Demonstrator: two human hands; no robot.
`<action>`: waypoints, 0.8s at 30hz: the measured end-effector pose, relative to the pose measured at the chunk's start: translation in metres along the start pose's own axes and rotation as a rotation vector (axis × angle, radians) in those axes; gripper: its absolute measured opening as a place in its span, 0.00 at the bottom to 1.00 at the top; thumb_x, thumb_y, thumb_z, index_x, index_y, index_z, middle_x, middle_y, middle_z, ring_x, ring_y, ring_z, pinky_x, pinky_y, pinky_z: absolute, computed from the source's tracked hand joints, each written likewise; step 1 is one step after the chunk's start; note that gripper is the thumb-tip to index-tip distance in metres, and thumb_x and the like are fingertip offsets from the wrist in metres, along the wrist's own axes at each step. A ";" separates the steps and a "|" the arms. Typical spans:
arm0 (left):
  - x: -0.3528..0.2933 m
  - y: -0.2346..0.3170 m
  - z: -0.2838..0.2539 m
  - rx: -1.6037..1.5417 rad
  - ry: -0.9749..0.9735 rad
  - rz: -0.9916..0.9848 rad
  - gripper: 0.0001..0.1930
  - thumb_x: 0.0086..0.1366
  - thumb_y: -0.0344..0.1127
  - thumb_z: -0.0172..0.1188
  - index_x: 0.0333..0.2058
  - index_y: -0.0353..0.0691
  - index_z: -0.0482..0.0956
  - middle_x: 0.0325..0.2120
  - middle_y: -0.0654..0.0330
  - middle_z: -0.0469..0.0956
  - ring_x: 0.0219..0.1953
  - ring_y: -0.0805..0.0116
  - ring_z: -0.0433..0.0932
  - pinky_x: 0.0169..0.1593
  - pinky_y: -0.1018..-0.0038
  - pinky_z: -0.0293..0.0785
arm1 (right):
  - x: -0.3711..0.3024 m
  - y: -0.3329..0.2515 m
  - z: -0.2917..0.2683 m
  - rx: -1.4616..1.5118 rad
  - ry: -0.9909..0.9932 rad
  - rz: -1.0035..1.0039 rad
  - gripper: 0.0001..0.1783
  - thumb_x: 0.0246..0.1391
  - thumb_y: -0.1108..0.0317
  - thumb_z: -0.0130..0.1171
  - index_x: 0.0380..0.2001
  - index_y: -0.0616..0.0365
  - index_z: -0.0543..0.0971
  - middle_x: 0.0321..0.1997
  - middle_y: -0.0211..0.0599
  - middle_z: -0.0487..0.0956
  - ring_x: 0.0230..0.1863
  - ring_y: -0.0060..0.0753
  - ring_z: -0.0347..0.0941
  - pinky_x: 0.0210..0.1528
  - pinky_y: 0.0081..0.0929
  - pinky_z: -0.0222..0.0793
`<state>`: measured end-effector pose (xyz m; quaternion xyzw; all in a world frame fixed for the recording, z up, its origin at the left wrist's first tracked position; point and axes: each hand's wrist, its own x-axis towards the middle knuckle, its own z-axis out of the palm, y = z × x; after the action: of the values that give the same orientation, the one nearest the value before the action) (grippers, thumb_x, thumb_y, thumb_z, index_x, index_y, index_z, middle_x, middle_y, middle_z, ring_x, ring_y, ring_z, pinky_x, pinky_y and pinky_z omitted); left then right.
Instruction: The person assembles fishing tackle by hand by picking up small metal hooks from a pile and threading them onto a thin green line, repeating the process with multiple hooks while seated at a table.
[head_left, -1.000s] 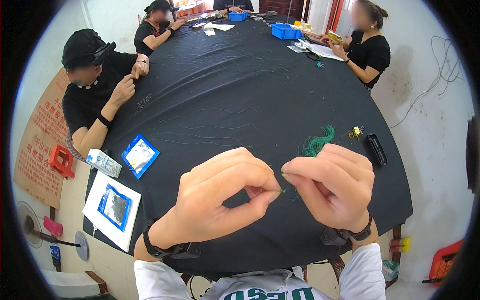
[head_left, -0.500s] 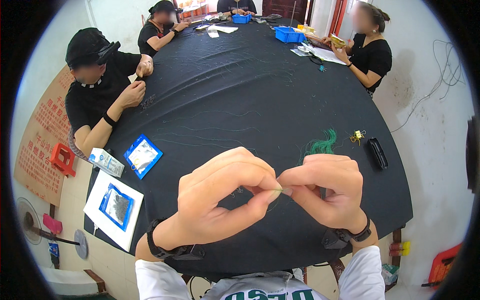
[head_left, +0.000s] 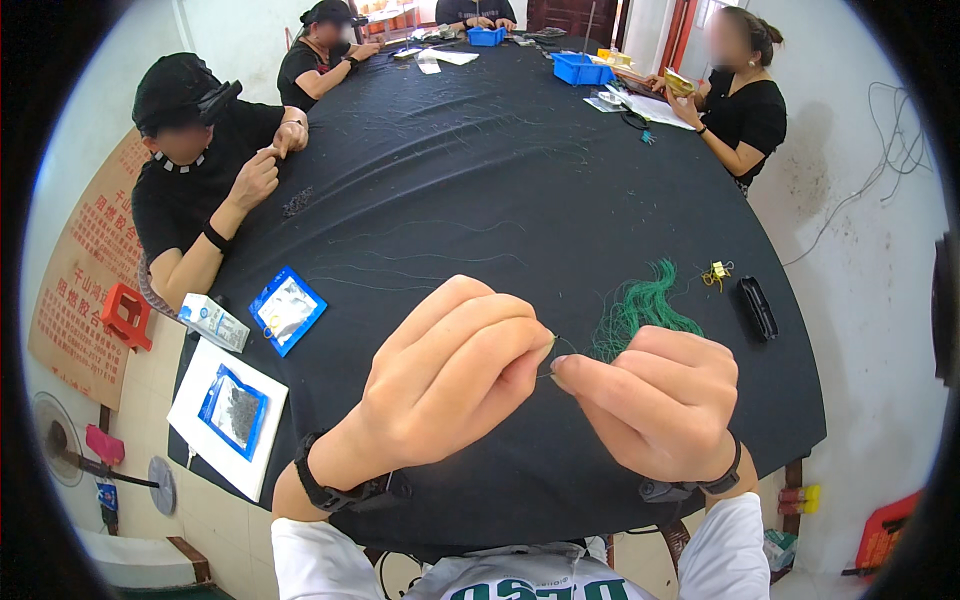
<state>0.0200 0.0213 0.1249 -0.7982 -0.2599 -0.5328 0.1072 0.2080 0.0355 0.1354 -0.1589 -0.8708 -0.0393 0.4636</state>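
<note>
A thin dark green thread curves across the small gap between my two hands. My left hand is closed in a pinch on it, thumb hidden under the curled fingers. At a slightly lower level my right hand also pinches the thread between thumb and forefinger. Just beyond my right hand lies a loose bundle of green threads. Several single long threads lie stretched over the black cloth farther ahead.
Black cloth covers the long table. At left are blue-edged packets, a carton and a white board. Right of the threads lie a yellow clip and a black case. Blue trays stand farther off; several people sit around.
My fingertips, together before, have drawn apart with thread showing between them. The left hand has rolled over and risen slightly; the right has dropped a little, uncovering more of the green bundle.
</note>
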 end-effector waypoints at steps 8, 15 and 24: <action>0.000 0.001 0.000 -0.005 -0.086 0.071 0.12 0.38 0.17 0.65 0.26 0.27 0.76 0.25 0.52 0.75 0.24 0.60 0.74 0.26 0.73 0.72 | 0.003 0.009 -0.013 -0.153 -0.010 -0.138 0.19 0.23 0.72 0.62 0.29 0.58 0.82 0.15 0.24 0.65 0.14 0.21 0.59 0.14 0.18 0.53; 0.000 0.012 -0.004 -0.090 -0.074 0.016 0.12 0.39 0.20 0.69 0.26 0.33 0.78 0.24 0.54 0.78 0.23 0.63 0.75 0.24 0.75 0.71 | 0.006 0.013 -0.005 0.045 0.030 0.028 0.14 0.25 0.79 0.65 0.24 0.61 0.82 0.12 0.28 0.68 0.13 0.23 0.59 0.15 0.19 0.51; -0.001 0.014 -0.006 -0.121 -0.039 -0.065 0.11 0.44 0.21 0.67 0.28 0.37 0.77 0.25 0.56 0.78 0.24 0.64 0.75 0.26 0.76 0.71 | 0.000 0.015 -0.004 0.620 -0.176 0.384 0.08 0.41 0.79 0.62 0.29 0.58 0.82 0.16 0.33 0.74 0.15 0.21 0.65 0.17 0.19 0.54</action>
<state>0.0221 0.0064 0.1281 -0.8045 -0.2551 -0.5351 0.0363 0.2159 0.0488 0.1370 -0.1742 -0.8322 0.3275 0.4122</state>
